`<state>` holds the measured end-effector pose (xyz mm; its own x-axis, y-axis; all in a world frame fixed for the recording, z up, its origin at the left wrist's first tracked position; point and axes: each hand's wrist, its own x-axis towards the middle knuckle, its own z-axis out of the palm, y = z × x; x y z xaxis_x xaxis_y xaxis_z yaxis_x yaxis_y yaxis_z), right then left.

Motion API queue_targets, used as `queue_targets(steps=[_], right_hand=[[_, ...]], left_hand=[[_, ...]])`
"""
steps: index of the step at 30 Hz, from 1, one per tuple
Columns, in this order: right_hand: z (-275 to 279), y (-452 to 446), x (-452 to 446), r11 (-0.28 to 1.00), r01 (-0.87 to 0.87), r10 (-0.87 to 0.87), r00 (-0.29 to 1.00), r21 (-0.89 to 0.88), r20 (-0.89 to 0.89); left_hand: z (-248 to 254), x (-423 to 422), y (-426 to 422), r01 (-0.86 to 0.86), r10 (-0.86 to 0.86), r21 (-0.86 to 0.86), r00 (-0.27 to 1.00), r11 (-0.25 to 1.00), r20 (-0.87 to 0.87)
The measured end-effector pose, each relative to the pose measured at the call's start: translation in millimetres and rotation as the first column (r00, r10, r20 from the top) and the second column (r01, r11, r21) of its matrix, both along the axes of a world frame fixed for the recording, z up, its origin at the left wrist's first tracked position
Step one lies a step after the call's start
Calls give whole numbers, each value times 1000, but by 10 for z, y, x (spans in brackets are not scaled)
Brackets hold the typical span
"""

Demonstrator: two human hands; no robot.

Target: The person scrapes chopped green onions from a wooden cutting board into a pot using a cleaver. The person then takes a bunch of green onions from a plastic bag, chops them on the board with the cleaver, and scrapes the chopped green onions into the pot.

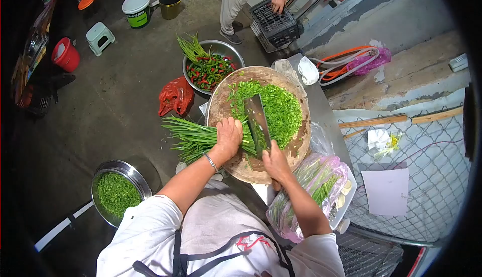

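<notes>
My left hand (229, 135) is closed over a bunch of chives (188, 139), pressing it onto a round wooden chopping block (221, 96). The long green ends stick out to the left past the block's edge. In my right hand (276, 162) is the handle of a cleaver (257, 121). Its broad blade, with green bits stuck to it, stands beside the cut end of the bunch, close to my left fingers. A heap of chopped chives (281, 111) covers the block's right and upper part.
Beyond the block sits a metal bowl (239, 56) of red and green chillies, near a red plastic bag (175, 96). A pot (145, 186) of chopped greens stands lower left. Bagged greens (326, 186) lie at right. Another person's hand (278, 2) touches a black crate (273, 23).
</notes>
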<state>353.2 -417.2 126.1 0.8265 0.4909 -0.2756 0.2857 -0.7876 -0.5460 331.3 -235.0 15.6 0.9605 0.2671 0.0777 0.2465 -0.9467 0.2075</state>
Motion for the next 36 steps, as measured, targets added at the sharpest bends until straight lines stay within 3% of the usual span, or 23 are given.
queue_targets(steps=[3, 4, 9, 13, 14, 17, 18, 22, 25, 28, 34, 36], right_hand=[[572, -77, -79, 982, -113, 121, 992, -151, 44], [726, -59, -104, 977, -108, 105, 994, -185, -26], [666, -121, 25, 956, -194, 162, 975, -220, -155], [62, 55, 173, 976, -182, 169, 979, -118, -112], [-167, 132, 157, 988, -101, 84, 987, -119, -136], [-362, 51, -6, 995, -84, 89, 993, -58, 81], [-352, 25, 28, 998, -53, 53, 998, -36, 21], [-88, -9, 48, 996, -70, 68, 997, 59, 43], [591, -31, -67, 978, -169, 174, 984, -120, 34], [776, -72, -117, 939, -222, 215, 975, -264, -56], [247, -139, 181, 945, -298, 287, 953, -135, -96], [-162, 36, 86, 983, -168, 166, 985, -73, -40]], left_hand=[[-23, 17, -28, -18, 18, -1, 1000, 1000, 4], [-26, 22, -39, -23, 23, -5, 1000, 1000, 7], [-71, 53, -57, -8, 7, -25, 1000, 1000, -25], [-52, 65, -28, 7, -9, -60, 1000, 998, -24], [-68, 74, -32, 24, -23, -78, 1000, 997, 16], [-119, -86, 70, 91, -85, -109, 994, 990, 65], [-37, -145, 118, 124, -119, -123, 992, 985, 51], [310, -278, 301, 125, -128, -103, 991, 987, -25], [215, -280, 234, 113, -112, 9, 991, 994, -75], [52, -184, 111, 94, -89, 69, 994, 993, -67], [-52, -137, 97, 69, -69, 54, 998, 996, -8], [18, -134, 121, 82, -81, 65, 996, 994, -25]])
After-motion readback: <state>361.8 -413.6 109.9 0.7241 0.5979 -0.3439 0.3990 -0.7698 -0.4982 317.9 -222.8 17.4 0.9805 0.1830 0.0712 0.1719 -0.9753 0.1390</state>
